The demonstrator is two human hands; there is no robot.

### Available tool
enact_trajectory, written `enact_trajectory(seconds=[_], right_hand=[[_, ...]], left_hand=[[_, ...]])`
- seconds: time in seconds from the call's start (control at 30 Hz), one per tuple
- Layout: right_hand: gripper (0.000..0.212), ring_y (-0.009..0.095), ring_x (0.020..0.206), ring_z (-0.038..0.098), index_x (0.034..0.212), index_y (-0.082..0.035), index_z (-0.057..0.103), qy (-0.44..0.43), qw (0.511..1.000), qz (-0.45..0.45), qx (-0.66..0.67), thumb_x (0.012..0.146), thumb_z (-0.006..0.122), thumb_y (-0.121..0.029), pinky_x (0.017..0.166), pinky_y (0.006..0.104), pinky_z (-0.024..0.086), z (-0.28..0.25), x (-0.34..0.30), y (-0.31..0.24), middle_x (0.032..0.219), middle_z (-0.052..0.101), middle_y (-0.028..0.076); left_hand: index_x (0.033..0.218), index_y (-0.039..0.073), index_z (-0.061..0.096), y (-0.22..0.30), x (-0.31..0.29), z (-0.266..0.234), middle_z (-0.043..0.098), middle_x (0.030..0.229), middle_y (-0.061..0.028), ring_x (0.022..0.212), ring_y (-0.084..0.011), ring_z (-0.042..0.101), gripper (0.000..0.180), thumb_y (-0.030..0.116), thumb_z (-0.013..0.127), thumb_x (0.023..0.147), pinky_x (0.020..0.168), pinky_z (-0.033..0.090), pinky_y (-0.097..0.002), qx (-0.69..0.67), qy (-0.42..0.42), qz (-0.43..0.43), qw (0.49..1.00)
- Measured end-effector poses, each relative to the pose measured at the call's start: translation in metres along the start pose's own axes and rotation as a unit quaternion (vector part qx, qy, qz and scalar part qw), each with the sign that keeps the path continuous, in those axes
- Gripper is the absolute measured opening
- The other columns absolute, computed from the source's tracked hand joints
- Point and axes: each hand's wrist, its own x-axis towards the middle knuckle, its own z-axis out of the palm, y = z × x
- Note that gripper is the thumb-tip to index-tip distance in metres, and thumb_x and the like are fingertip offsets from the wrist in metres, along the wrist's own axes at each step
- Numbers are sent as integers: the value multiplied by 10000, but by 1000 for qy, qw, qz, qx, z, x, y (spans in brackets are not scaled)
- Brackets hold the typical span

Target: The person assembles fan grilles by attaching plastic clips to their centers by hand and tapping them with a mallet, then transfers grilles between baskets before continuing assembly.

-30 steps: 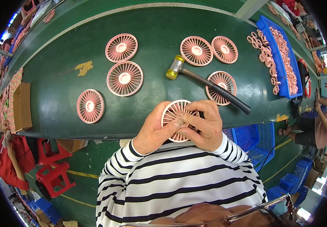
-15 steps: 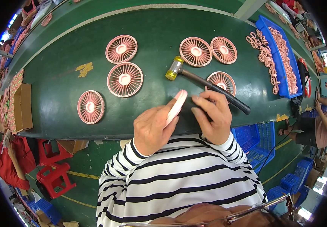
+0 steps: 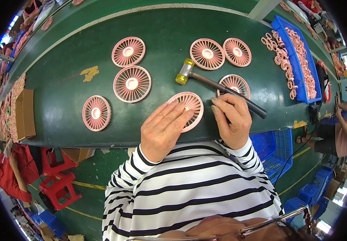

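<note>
My left hand (image 3: 159, 134) lies across a round pink fan grille (image 3: 196, 105) near the front edge of the table. Its fingers spread over the spoked face, and the thumb is hidden, apparently beneath. To the right of that grille, my right hand (image 3: 234, 118) is closed with thumb and fingertips close together; whether something small is between them is hidden. Just beyond my right hand, the black handle of a mallet (image 3: 209, 81) with yellow heads runs across another pink grille (image 3: 233, 83), which is partly covered.
More pink grilles lie on the green table (image 3: 69, 84): a pair (image 3: 132, 83) left of centre, a single one (image 3: 96, 113) at left, two (image 3: 207, 54) beyond the mallet. A blue crate (image 3: 298, 60) of small pink parts stands at right, loose rings (image 3: 280, 56) beside it. A cardboard box (image 3: 24, 114) is at left.
The grille in my left hand has turned from edge-on to face-up, and my left fingers now lie over its face. My right hand has shifted slightly right, its fingertips drawn closer together.
</note>
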Motion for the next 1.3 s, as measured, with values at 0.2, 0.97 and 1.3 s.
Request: enact_trajectory(seconds=[0.2,0.97,1.3], right_hand=[[229,279,880,593,960,-34,692,31,998,4,-49,735,732,-20,780,364,467,-2,2,9,957,616,103],[135,324,764,578,990,-19,595,-92,994,52,-20,861,610,-53,664,382,461,-39,25,21,869,597,147],[345,359,705,604,1221,-27,561,-243,964,98,47,877,558,-12,640,394,492,-74,-34,-16,868,607,176]], left_hand=[[1120,92,681,0,1,0,675,1143,-108,1085,-285,640,442,6,700,686,969,490,-424,10,-28,6,1000],[1165,66,626,5,0,-5,436,1396,-242,1287,-425,443,593,143,841,618,1044,403,-449,-52,-94,-87,990],[1343,3,395,7,1,-1,481,1341,-230,1249,-403,478,909,132,863,575,1035,415,-439,-126,-68,-146,979]])
